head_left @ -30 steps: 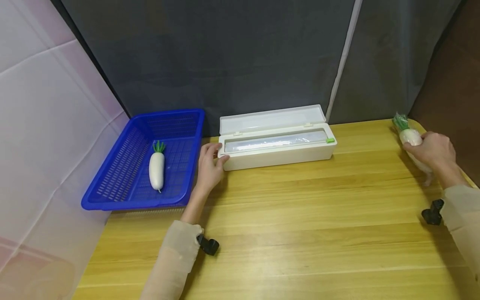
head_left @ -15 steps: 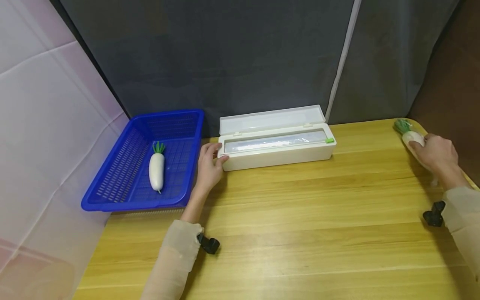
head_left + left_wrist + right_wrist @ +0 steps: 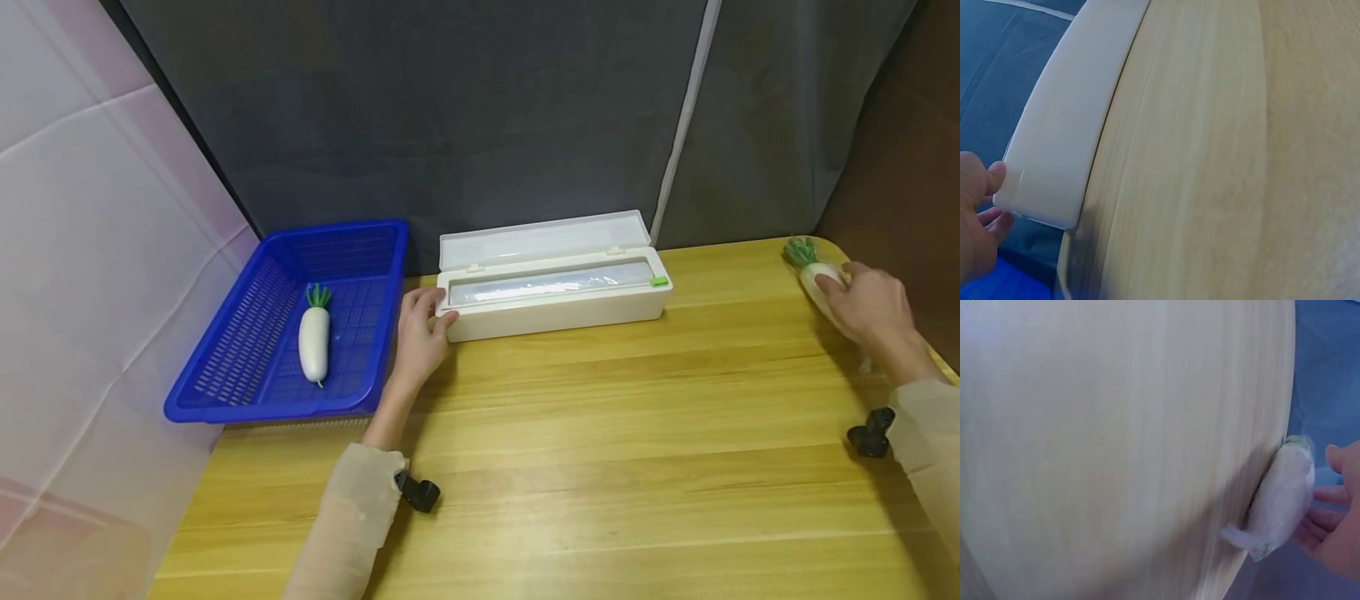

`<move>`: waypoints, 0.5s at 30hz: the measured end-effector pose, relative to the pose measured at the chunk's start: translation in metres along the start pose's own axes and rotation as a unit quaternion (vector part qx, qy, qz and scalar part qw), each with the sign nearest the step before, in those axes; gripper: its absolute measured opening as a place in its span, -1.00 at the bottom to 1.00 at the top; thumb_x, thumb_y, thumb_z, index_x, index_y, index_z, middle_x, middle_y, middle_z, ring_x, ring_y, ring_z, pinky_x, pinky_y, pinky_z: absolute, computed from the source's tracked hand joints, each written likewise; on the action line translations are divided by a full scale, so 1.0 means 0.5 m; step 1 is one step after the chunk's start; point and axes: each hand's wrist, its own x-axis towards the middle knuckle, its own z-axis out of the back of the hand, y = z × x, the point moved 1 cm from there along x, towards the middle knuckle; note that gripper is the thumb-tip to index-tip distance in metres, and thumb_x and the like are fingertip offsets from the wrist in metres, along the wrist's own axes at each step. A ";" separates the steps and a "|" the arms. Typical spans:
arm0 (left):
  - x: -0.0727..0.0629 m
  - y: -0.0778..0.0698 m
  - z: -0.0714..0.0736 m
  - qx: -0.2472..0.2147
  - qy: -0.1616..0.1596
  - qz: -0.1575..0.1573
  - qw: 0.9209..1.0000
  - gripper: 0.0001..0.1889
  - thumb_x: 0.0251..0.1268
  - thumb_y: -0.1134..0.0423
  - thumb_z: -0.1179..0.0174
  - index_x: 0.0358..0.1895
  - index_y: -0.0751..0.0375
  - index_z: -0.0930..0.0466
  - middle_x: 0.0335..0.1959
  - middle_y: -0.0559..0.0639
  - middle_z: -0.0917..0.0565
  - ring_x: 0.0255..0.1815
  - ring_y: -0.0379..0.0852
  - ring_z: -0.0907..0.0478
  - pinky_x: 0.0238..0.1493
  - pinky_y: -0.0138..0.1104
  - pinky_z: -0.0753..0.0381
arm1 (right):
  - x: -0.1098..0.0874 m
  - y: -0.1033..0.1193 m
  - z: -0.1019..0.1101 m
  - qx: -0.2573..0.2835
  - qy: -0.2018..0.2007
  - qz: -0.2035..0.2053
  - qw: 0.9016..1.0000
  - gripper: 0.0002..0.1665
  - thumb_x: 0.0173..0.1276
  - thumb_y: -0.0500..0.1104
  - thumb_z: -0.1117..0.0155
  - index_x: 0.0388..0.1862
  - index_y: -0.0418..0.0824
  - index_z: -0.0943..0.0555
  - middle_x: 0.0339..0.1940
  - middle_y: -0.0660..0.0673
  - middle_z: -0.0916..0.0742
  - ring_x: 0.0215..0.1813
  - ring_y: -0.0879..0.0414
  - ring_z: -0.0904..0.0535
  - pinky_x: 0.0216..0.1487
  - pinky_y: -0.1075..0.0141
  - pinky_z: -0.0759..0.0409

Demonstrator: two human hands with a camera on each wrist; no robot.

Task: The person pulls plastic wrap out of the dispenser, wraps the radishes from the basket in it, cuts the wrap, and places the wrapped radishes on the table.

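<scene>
At the table's far right edge lies a white radish (image 3: 821, 277) with green leaves, wrapped in clear film. My right hand (image 3: 873, 310) is beside it. In the right wrist view, the thumb stands apart from the wrapped radish (image 3: 1282, 494) and the loosely bent fingers (image 3: 1329, 519) are against or just beside its side. My left hand (image 3: 420, 337) holds the left end of a white cling film dispenser (image 3: 555, 315), thumb at the front corner. The dispenser's lid (image 3: 543, 240) is raised, and a roll of film (image 3: 551, 283) shows inside.
On the left stands a blue plastic basket (image 3: 273, 410) with a second white radish (image 3: 313, 343) in it. A green slider (image 3: 659, 282) sits at the dispenser's right end. A grey cloth (image 3: 450, 117) hangs behind the wooden table (image 3: 600, 467).
My right hand has lowered the wrapped radish onto the table's right edge and loosened around it. The left hand and the dispenser have stayed in place.
</scene>
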 end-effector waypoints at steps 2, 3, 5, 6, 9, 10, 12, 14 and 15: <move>-0.002 0.000 0.000 0.001 -0.002 -0.007 1.000 -0.63 0.29 0.53 -0.29 0.13 0.58 -0.53 0.16 0.42 -0.43 0.19 0.28 -0.44 0.21 -0.03 -0.53 | -0.001 0.012 0.001 0.021 -0.013 0.028 0.999 -0.14 0.64 0.17 0.29 0.42 -0.63 -0.19 0.20 -0.72 -0.36 0.24 -0.65 -0.19 0.29 -0.40 -0.15; -0.002 0.000 0.001 0.004 -0.003 -0.010 1.000 -0.64 0.28 0.53 -0.29 0.12 0.58 -0.54 0.16 0.42 -0.43 0.20 0.27 -0.43 0.21 -0.03 -0.53 | -0.001 0.019 0.001 0.032 -0.020 0.045 0.998 -0.18 0.65 0.13 0.26 0.40 -0.63 -0.23 0.18 -0.71 -0.38 0.24 -0.64 -0.19 0.28 -0.40 -0.14; -0.004 -0.001 0.002 0.010 -0.005 -0.018 1.000 -0.65 0.28 0.54 -0.29 0.11 0.56 -0.55 0.16 0.41 -0.44 0.21 0.26 -0.42 0.22 -0.02 -0.51 | -0.001 0.037 0.002 0.051 -0.031 0.079 0.995 -0.24 0.65 0.08 0.21 0.36 -0.63 -0.28 0.16 -0.69 -0.40 0.24 -0.63 -0.19 0.27 -0.40 -0.13; -0.005 -0.002 0.002 0.013 -0.005 -0.021 1.000 -0.66 0.27 0.54 -0.29 0.11 0.55 -0.56 0.16 0.40 -0.44 0.22 0.25 -0.42 0.22 -0.02 -0.50 | 0.000 0.046 0.003 0.061 -0.031 0.092 0.993 -0.26 0.65 0.07 0.19 0.36 -0.61 -0.29 0.18 -0.68 -0.40 0.26 -0.63 -0.17 0.29 -0.40 -0.11; -0.006 -0.005 0.003 0.020 -0.006 -0.029 0.999 -0.68 0.28 0.53 -0.28 0.10 0.52 -0.58 0.15 0.37 -0.46 0.24 0.23 -0.42 0.25 -0.02 -0.47 | 0.000 0.079 0.003 0.072 -0.036 0.120 0.989 -0.29 0.65 0.06 0.14 0.35 -0.59 -0.32 0.23 -0.66 -0.41 0.30 -0.62 -0.18 0.33 -0.40 -0.10; -0.006 -0.006 0.003 0.021 -0.006 -0.032 0.999 -0.68 0.29 0.53 -0.28 0.10 0.51 -0.58 0.15 0.37 -0.47 0.24 0.23 -0.42 0.25 -0.02 -0.46 | 0.000 0.089 0.003 0.076 -0.036 0.129 0.988 -0.30 0.65 0.05 0.13 0.34 -0.59 -0.33 0.25 -0.66 -0.40 0.32 -0.62 -0.17 0.35 -0.39 -0.08; -0.006 -0.008 0.003 0.023 -0.007 -0.037 0.999 -0.68 0.29 0.53 -0.28 0.09 0.50 -0.59 0.15 0.36 -0.47 0.24 0.23 -0.43 0.27 -0.02 -0.45 | -0.001 0.108 0.002 0.085 -0.037 0.147 0.985 -0.33 0.65 0.03 0.10 0.31 -0.59 -0.37 0.26 -0.65 -0.41 0.33 -0.61 -0.17 0.37 -0.38 -0.08; -0.006 -0.008 0.002 0.026 -0.008 -0.040 0.999 -0.69 0.29 0.53 -0.27 0.09 0.49 -0.59 0.15 0.35 -0.48 0.24 0.23 -0.43 0.28 -0.02 -0.44 | -0.004 0.125 -0.001 0.093 -0.039 0.166 0.981 -0.36 0.65 0.00 0.07 0.29 -0.60 -0.39 0.26 -0.64 -0.42 0.32 -0.59 -0.21 0.35 -0.37 -0.12; -0.006 -0.008 0.001 0.027 -0.009 -0.042 0.999 -0.69 0.29 0.53 -0.27 0.09 0.49 -0.60 0.15 0.34 -0.49 0.24 0.23 -0.43 0.28 -0.02 -0.43 | -0.005 0.134 -0.002 0.096 -0.042 0.175 0.979 -0.37 0.65 -0.01 0.04 0.28 -0.60 -0.40 0.25 -0.63 -0.44 0.31 -0.57 -0.24 0.33 -0.36 -0.15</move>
